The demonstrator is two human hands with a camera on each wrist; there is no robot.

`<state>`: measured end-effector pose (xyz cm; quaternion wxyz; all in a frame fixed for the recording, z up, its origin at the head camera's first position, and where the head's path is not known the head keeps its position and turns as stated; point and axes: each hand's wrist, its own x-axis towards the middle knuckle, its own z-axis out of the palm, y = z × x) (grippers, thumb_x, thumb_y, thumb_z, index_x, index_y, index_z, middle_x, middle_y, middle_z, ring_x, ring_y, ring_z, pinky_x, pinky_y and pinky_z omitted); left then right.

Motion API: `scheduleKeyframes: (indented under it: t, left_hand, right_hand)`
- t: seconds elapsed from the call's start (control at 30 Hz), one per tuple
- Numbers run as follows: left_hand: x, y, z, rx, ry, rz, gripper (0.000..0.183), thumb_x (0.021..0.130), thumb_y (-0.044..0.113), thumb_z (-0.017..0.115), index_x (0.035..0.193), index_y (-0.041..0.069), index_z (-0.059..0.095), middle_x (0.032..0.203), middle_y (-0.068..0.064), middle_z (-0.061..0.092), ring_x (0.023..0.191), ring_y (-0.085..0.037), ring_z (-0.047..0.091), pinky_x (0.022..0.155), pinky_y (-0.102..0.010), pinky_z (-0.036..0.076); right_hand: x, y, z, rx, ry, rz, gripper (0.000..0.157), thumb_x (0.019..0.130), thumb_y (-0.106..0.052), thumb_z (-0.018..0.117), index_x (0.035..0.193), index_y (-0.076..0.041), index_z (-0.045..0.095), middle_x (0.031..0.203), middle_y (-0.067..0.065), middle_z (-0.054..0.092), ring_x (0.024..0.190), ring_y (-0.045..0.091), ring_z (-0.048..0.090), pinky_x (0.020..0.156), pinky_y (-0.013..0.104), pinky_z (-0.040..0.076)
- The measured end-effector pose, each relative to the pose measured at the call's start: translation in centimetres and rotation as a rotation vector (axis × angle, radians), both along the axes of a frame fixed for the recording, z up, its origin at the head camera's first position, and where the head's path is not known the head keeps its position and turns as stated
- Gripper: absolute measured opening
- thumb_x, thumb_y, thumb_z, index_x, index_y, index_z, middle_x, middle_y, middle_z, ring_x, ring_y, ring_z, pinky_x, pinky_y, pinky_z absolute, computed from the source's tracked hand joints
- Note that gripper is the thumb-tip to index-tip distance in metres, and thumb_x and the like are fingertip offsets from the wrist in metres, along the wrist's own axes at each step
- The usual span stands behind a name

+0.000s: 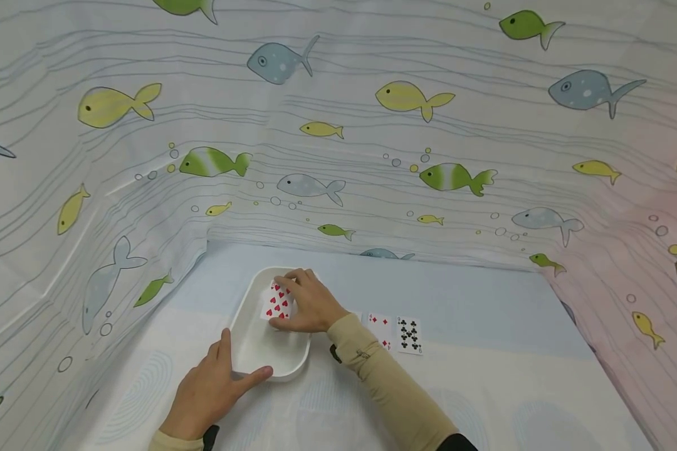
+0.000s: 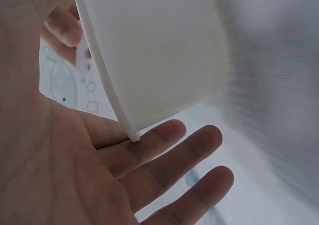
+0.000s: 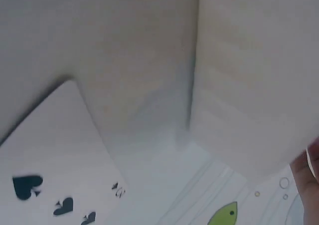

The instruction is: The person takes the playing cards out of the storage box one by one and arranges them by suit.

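My right hand [image 1: 313, 304] pinches a playing card [image 1: 278, 305] with red hearts between thumb and fingers, over the inside of a white tray [image 1: 259, 351]. Its fingers [image 2: 65, 30] and the card's pale edge [image 2: 82, 53] show blurred in the left wrist view. At the tray's near left corner, my left hand [image 1: 209, 388] rests with the thumb at the front rim and the index finger along the left side. Seen from the left wrist, the other fingers [image 2: 169, 170] extend fairly straight below the tray's corner [image 2: 132, 135].
Right of the tray lie a red diamonds card [image 1: 380, 327] and a black clubs card [image 1: 409, 336]. A spades card [image 3: 65, 170] lies beside the tray wall [image 3: 249, 85], mostly covered by my right wrist in the head view. Fish-patterned cloth [image 1: 316, 150] stands around the table [image 1: 485, 313].
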<state>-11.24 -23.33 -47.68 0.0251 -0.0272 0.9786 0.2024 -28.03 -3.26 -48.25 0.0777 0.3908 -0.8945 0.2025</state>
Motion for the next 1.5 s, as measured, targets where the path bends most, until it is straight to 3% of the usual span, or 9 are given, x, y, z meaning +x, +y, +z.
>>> scheduleKeyframes:
  t: [0.2,0.57,0.73,0.93,1.5]
  left_hand:
    - [-0.2,0.1,0.0,-0.009,-0.010,0.003,0.133,0.078,0.086,0.057,0.153,-0.017,0.018,0.141,-0.037,0.045,0.106,-0.050,0.061,0.089,-0.063,0.046]
    - [-0.3,0.1,0.1,-0.008,-0.021,0.011,0.134,0.077,0.086,0.058,0.153,-0.016,0.017,0.142,-0.038,0.043,0.110,-0.052,0.059,0.091,-0.064,0.045]
    - [-0.3,0.0,0.2,-0.004,-0.007,0.007,0.135,0.076,0.088,0.057,0.153,-0.016,0.016,0.141,-0.038,0.043,0.108,-0.052,0.059,0.090,-0.063,0.045]
    - [-0.2,0.0,0.2,0.003,-0.018,0.008,0.135,0.076,0.087,0.058,0.153,-0.016,0.016,0.142,-0.038,0.043,0.111,-0.053,0.058,0.091,-0.064,0.045]
    - [-0.1,-0.1,0.1,0.013,-0.013,0.003,0.134,0.077,0.087,0.057,0.154,-0.015,0.015,0.143,-0.036,0.043,0.107,-0.051,0.060,0.090,-0.063,0.045]
  right_hand:
    - [0.5,1.9,1.4,-0.028,0.030,0.010,0.088,0.079,-0.061,0.074,0.151,-0.019,0.047,0.138,0.000,0.047,0.115,0.012,0.041,0.090,0.025,0.045]
    - [2.3,7.5,4.1,-0.012,0.129,0.021,0.087,0.079,-0.059,0.073,0.150,-0.018,0.046,0.139,0.002,0.047,0.121,0.016,0.041,0.098,0.031,0.046]
    - [3.3,10.7,3.9,-0.017,0.156,0.025,0.086,0.078,-0.056,0.072,0.149,-0.016,0.047,0.137,0.002,0.048,0.120,0.015,0.041,0.095,0.031,0.047]
    - [3.7,14.7,3.0,0.009,0.170,-0.031,0.085,0.077,-0.056,0.075,0.148,-0.016,0.049,0.136,0.000,0.048,0.119,0.013,0.041,0.093,0.031,0.049]
    - [4.0,25.9,1.5,0.001,0.117,-0.214,0.084,0.074,-0.048,0.083,0.145,-0.015,0.052,0.136,0.006,0.050,0.123,0.021,0.045,0.098,0.048,0.048]
